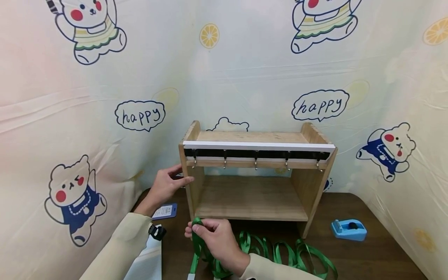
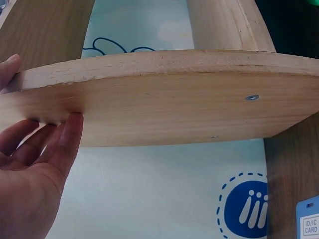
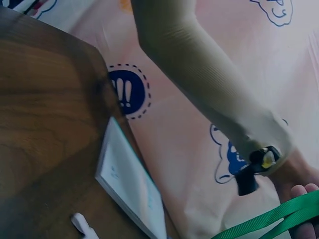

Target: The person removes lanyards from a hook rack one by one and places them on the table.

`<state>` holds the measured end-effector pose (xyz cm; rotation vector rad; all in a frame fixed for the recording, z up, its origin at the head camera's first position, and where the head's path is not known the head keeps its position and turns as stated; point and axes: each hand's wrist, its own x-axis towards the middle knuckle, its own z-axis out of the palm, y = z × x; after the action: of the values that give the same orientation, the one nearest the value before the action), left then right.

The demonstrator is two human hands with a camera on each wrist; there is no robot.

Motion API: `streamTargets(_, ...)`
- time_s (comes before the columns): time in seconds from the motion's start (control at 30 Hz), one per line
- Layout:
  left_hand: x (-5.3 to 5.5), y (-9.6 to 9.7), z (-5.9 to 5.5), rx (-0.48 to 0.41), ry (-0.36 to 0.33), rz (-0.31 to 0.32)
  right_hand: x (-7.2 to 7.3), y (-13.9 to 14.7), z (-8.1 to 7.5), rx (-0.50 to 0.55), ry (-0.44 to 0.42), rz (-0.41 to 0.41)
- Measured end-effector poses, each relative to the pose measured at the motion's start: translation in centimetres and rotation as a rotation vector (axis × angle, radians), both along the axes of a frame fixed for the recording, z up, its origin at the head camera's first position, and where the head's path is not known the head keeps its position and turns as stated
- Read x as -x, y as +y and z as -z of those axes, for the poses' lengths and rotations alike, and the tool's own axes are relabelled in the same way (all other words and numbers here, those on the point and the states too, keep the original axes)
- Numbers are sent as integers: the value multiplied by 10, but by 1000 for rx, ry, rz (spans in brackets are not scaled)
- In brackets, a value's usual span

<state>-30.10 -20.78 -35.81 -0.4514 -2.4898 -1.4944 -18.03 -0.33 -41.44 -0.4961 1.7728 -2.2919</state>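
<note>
A wooden shelf (image 1: pixel 252 194) stands on the brown table, with several metal hooks (image 1: pixel 256 155) along its black front strip. My left hand (image 1: pixel 163 188) grips the shelf's left side panel (image 2: pixel 159 109); the thumb is at the front edge and the fingertips press the outer face. Below and in front of that panel, my right hand (image 1: pixel 220 239) pinches the looped top of a green lanyard (image 1: pixel 197 243). Its strap (image 3: pixel 279 214) also shows in the right wrist view. Several more green lanyards (image 1: pixel 315 252) lie coiled on the table to the right.
A blue card holder (image 1: pixel 169 210) lies left of the shelf, near a white book (image 1: pixel 148 256). At the right sits a blue tape dispenser (image 1: pixel 344 229). Printed cloth (image 1: pixel 245 77) hangs behind and on both sides of the table.
</note>
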Motion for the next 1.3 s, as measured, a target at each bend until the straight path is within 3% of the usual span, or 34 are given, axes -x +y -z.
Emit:
streamTargets(0.3, 0, 1, -3, 10, -2, -7, -5, -12, 13, 21, -22, -56)
streamTargets(0.57, 0, 1, -2, 3, -1, 5, -3, -27, 24, 30, -82, -43)
streamTargets(0.8, 0, 0, 0, -4, 1, 8, 12, -37, 33, 23, -99, 40)
streamTargets(1.0, 0, 0, 0, -3, -9, 7, 26, -37, 50, 18, -86, 99)
streamTargets(1.3, 1, 0, 0, -8, -10, 1, 43, -29, 77, -91, -70, 190)
